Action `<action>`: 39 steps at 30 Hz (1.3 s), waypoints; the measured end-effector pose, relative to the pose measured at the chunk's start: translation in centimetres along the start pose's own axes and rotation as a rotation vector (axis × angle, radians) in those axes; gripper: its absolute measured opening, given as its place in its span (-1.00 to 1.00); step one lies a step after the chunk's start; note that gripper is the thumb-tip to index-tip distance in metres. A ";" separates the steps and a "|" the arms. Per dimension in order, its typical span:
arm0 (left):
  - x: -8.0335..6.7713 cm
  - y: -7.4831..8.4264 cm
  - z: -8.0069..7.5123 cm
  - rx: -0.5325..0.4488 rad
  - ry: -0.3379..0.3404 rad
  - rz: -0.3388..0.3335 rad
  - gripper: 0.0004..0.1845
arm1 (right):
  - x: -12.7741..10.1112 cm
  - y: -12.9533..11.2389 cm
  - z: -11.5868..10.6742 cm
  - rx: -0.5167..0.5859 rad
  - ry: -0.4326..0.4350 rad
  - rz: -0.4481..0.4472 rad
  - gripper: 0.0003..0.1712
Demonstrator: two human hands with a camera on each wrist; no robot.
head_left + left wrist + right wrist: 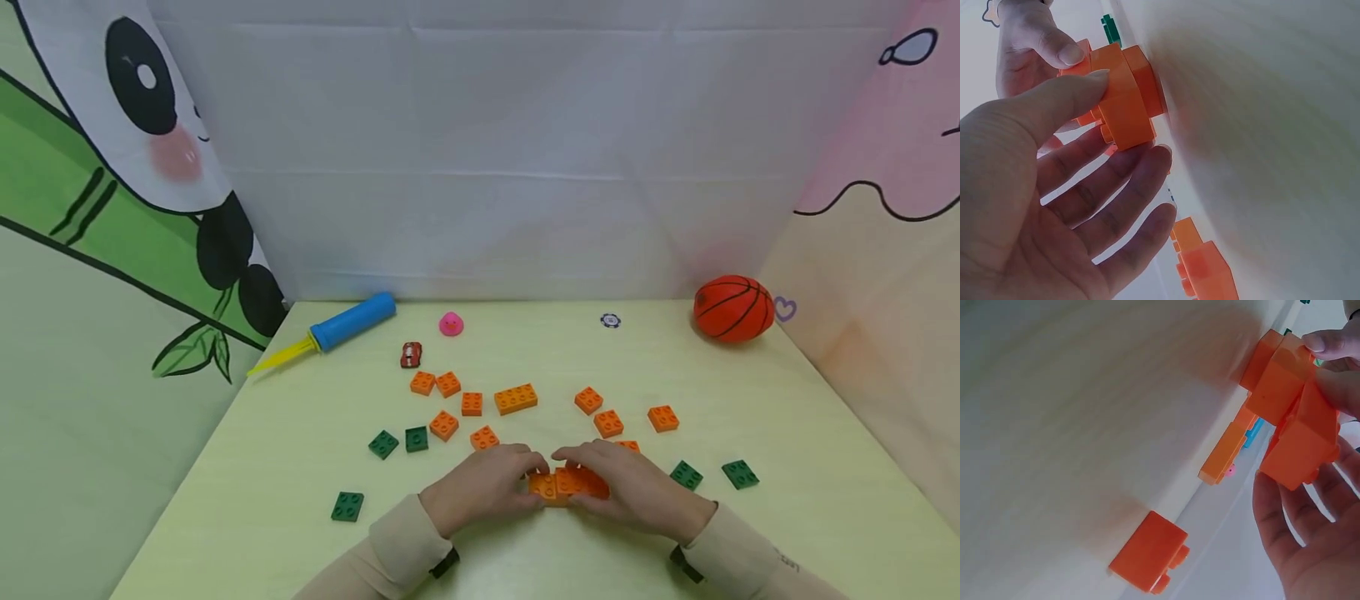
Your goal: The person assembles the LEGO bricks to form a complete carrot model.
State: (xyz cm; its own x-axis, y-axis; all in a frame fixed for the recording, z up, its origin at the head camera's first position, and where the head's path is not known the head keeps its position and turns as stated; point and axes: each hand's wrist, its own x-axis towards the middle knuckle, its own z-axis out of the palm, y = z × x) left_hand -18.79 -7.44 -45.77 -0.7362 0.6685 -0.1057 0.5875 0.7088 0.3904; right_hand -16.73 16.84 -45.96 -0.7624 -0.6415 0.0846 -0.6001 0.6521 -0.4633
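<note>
Near the table's front, my left hand (491, 486) pinches an orange building brick (543, 486) between thumb and fingers. My right hand (637, 492) grips another orange building brick (1304, 440) from the other side. In the right wrist view this brick sits tilted against the joined orange bricks (1282, 378), one of which lies lower than the rest. The left wrist view shows the left thumb on the side of a brick (1129, 119), its studs facing the palm. Fingers hide part of the bricks, so how firmly they are joined cannot be told.
Loose orange bricks (444, 426) lie beyond the hands, with a longer orange brick (516, 399) among them. Green bricks (347, 507) lie at both sides. Farther back are a blue-and-yellow pump (352, 322), red toy car (411, 354), pink duck (451, 324), chip (611, 320) and ball (733, 309).
</note>
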 end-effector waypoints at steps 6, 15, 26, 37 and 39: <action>-0.1 -0.2 0.0 0.004 -0.002 0.006 -0.65 | -0.5 0.5 -0.3 -0.025 -0.020 0.069 -0.41; 1.1 -0.8 -2.1 0.007 -0.007 -0.044 -0.55 | -1.1 1.2 -1.0 -0.023 0.011 0.072 -0.43; 8.2 -3.0 -3.6 0.253 0.110 -0.315 -0.61 | -1.2 1.3 -0.7 0.013 -0.002 0.065 -0.46; 6.6 -3.0 -4.0 0.224 0.062 -0.169 -0.65 | -1.0 1.1 -0.8 0.014 -0.015 0.084 -0.45; 5.3 -2.7 -4.2 0.190 0.071 -0.129 -0.58 | -1.1 1.1 -0.9 0.016 -0.017 0.092 -0.45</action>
State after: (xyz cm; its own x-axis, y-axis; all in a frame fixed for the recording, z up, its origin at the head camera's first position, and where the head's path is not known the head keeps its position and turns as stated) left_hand -25.72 -6.75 -43.54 -0.8274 0.5565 -0.0762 0.5345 0.8218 0.1976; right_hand -16.80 18.60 -45.81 -0.8096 -0.5864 0.0262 -0.5240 0.7017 -0.4827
